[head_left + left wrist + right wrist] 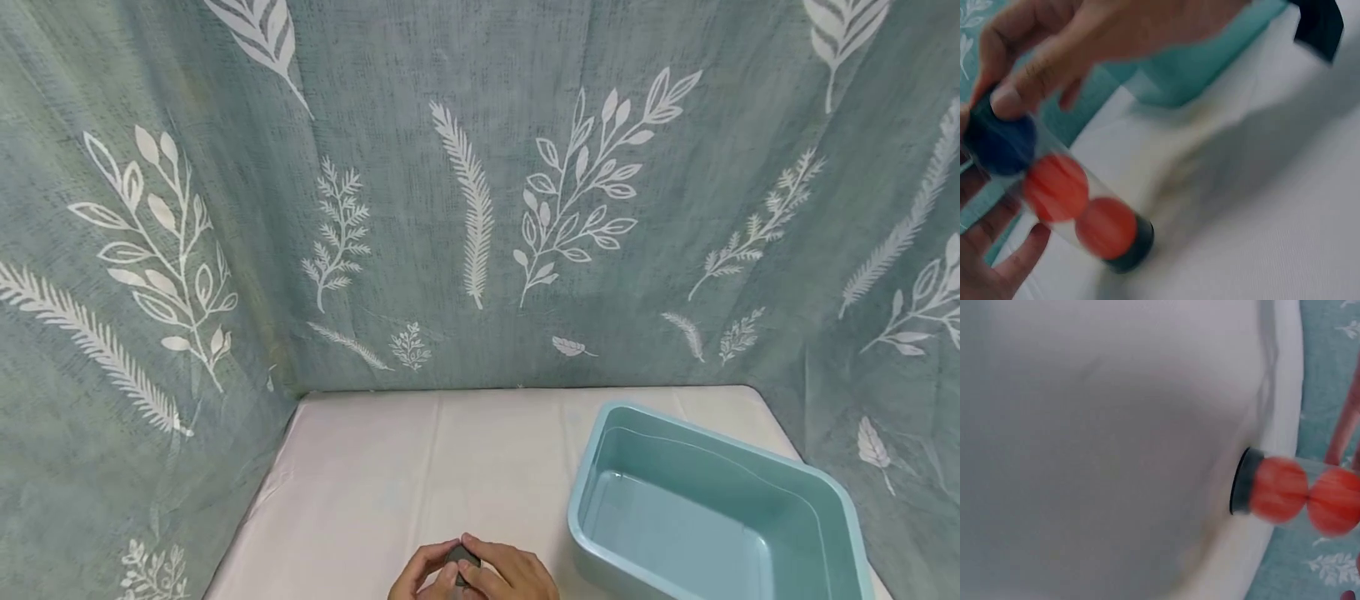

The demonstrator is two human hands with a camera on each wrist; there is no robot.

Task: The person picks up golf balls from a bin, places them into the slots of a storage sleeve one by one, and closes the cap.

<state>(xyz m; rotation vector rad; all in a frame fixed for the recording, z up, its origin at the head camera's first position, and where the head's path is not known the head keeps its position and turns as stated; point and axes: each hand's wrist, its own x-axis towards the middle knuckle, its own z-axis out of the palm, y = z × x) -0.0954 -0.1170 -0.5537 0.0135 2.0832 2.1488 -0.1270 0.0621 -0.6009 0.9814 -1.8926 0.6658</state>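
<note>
Both hands meet at the near edge of the table in the head view, around a dark cap [459, 557]. The left wrist view shows a clear tube [1079, 206] with two red balls inside, a dark blue top end [1000, 140] and a black bottom cap [1135, 244], tilted just above the white table. My right hand [1022, 87] pinches the blue top end with thumb and fingers. My left hand [997, 250] curls under the tube's upper part. In the right wrist view the tube [1291, 490] is blurred beyond the table edge.
A light blue plastic basin [600, 467] stands on the right of the white table [420, 467], close to my right hand [502, 571]. A teal curtain with white leaf prints [480, 208] closes off the back and both sides.
</note>
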